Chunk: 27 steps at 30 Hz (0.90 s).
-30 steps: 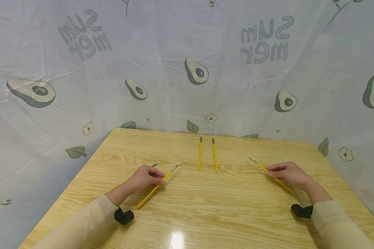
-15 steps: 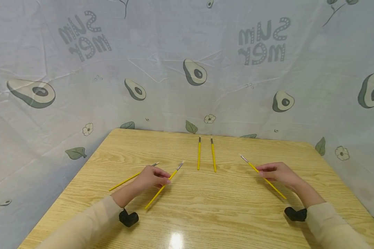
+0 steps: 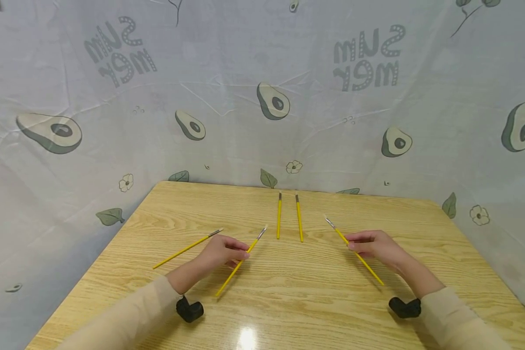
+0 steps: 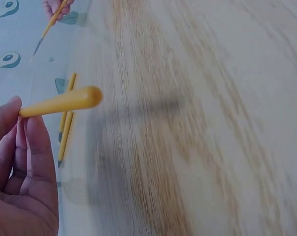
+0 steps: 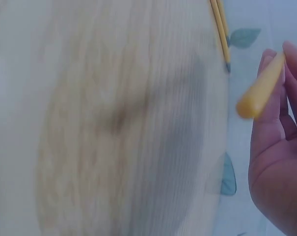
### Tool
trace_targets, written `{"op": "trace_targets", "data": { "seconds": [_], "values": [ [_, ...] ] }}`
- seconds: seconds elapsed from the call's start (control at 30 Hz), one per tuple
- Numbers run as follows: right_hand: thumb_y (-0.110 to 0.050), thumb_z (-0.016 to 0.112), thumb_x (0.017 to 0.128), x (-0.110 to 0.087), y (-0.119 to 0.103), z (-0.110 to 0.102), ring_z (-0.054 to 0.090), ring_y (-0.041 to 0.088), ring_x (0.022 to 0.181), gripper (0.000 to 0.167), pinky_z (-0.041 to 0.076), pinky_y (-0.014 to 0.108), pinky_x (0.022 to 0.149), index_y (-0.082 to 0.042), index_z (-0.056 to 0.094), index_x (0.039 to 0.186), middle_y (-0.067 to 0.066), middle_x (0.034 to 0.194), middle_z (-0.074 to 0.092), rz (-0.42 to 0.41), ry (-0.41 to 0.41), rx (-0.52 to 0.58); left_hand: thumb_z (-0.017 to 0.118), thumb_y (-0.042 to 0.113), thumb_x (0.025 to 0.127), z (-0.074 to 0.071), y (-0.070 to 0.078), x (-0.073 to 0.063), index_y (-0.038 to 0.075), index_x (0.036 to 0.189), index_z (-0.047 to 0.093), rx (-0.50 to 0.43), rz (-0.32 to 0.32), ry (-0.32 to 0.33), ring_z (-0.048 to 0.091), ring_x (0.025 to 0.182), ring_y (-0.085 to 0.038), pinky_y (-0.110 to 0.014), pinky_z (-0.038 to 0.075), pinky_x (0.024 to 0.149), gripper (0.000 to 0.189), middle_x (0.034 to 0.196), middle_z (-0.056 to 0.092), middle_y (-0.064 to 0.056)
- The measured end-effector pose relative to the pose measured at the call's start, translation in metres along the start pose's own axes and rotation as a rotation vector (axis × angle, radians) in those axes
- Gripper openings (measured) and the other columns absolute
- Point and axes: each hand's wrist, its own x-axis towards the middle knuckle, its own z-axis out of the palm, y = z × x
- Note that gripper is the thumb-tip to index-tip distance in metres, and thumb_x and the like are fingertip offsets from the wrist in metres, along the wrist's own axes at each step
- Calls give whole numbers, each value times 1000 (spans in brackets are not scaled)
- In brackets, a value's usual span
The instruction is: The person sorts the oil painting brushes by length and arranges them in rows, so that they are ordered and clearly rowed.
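Note:
My left hand (image 3: 224,252) pinches a yellow-handled paintbrush (image 3: 232,275) between thumb and fingers, its pale bristles pointing up and away to the right. In the left wrist view the rounded handle end (image 4: 87,97) juts toward the camera, with a shadow on the wood below. A second paintbrush (image 3: 350,249) is pinched in my right hand (image 3: 372,247), bristles pointing away to the left. The right wrist view shows that brush's handle end (image 5: 251,105) close up. Beside my left hand, another yellow paintbrush (image 3: 181,251) lies slanted on the table.
Two more paintbrushes (image 3: 279,217) (image 3: 299,218) lie almost parallel near the table's far edge, bristles toward the curtain. The wood-grain table (image 3: 297,301) ends at a pale curtain (image 3: 227,63) printed with avocados. Black wrist devices (image 3: 189,310) hang below both sleeves.
Both hands have moved inward toward the middle, each carrying its paintbrush. The slanted brush on the left, partly covered by the left arm before, now shows fully.

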Motion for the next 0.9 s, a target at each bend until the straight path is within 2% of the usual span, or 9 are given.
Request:
{"op": "trace_targets", "data": {
  "seconds": [0.1,0.17,0.27,0.47,0.63,0.73,0.9],
  "values": [
    [-20,67,94,0,-2,6,64,22,103,50,53,36,85,10,54,132,21,120,63,-2,-8,18,74,10,87,4,2,0,-4,107,71,-9,-5,-6,66,76,-17,-40,57,69,25,90,71,-7],
    [-19,66,94,0,-3,9,65,22,102,50,53,36,85,11,52,132,22,118,63,-13,-20,36,75,13,86,5,-4,5,-2,108,72,-28,-5,-15,66,76,-17,-39,57,69,27,91,71,-6],
    [-17,66,95,0,-4,16,65,20,101,50,53,36,85,11,51,133,21,118,64,-17,-37,69,76,14,85,8,-4,7,-2,106,72,-45,3,-30,66,76,-17,-36,57,67,26,90,71,-7],
    [-14,65,95,-1,-6,34,65,19,99,46,54,35,83,11,53,131,15,114,65,-18,-54,154,76,11,85,17,-5,10,-3,105,72,-68,7,-37,66,75,-16,-35,57,65,24,88,71,-7],
    [-11,65,94,-3,-9,49,66,17,96,43,55,34,80,12,54,129,10,109,67,-7,-25,204,75,10,86,25,-6,10,-3,105,72,-77,13,-27,67,74,-16,-35,57,64,24,88,71,-7],
    [-9,65,94,-5,-12,59,66,18,96,43,55,34,80,12,53,129,11,108,67,11,4,215,75,9,86,29,-6,10,-3,105,72,-82,16,-23,66,73,-15,-34,57,64,23,87,71,-8],
    [-9,66,94,-9,-16,78,66,21,97,43,55,35,80,12,53,129,14,110,66,48,50,190,75,7,85,37,-5,9,-5,103,71,-86,24,-9,65,69,-14,-33,57,61,21,85,71,-9]
  ]
}}
